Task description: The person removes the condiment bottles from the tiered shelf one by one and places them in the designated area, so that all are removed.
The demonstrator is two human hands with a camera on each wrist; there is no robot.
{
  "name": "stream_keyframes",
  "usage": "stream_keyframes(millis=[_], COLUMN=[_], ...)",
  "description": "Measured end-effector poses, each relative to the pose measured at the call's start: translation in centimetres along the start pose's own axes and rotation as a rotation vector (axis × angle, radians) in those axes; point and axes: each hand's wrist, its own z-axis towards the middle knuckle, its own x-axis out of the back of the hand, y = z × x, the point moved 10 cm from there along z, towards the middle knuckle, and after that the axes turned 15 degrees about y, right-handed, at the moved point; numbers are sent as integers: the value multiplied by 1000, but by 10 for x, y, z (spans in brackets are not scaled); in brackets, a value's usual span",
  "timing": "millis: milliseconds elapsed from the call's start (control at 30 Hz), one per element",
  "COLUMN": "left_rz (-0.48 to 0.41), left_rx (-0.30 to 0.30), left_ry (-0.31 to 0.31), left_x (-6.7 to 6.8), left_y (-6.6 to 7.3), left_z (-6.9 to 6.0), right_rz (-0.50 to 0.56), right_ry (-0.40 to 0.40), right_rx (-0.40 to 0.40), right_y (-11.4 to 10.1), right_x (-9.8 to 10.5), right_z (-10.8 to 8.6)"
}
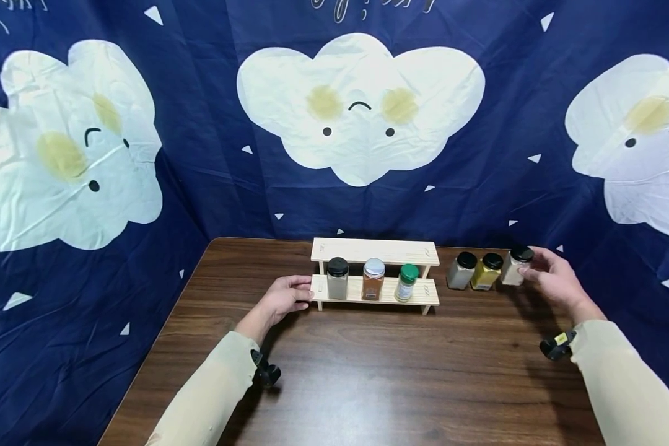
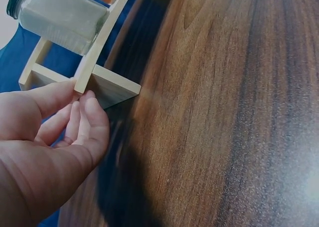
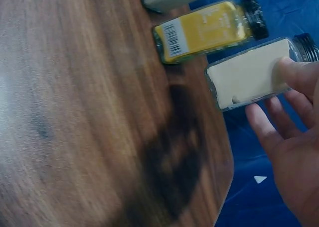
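Note:
A two-tier wooden spice rack [image 1: 375,251] stands at the back of the table. My left hand [image 1: 284,297] pinches the left end of its lower board [image 2: 99,43], thumb above and fingertips below. On that tier stand a black-lidded jar [image 1: 337,282], an orange-brown jar with a silver lid [image 1: 373,284] and a green-lidded jar [image 1: 407,286]. To the right, my right hand [image 1: 557,282] grips a black-lidded spice jar [image 3: 249,77] with pale beige contents, thumb on its near side. Whether its base touches the table is hard to tell.
Beside the held jar stand a yellow spice jar [image 3: 204,30] and a greyish jar [image 1: 461,272], both black-lidded. The brown wooden table [image 1: 368,371] meets a blue cloth [image 1: 217,186] with white clouds behind and at the sides. The rack's upper tier holds no jars.

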Motion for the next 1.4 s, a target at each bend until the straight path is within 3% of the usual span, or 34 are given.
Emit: stream_keyframes(millis=[833, 1400], left_rz=[-10, 1], left_rx=[3, 9], left_ry=[-4, 11], left_x=[-1, 0], left_y=[-3, 0], left_z=[1, 0], right_rz=[115, 137], right_ry=[103, 83], right_rx=[-105, -144], right_y=[34, 35], right_x=[-16, -22], right_z=[-22, -20])
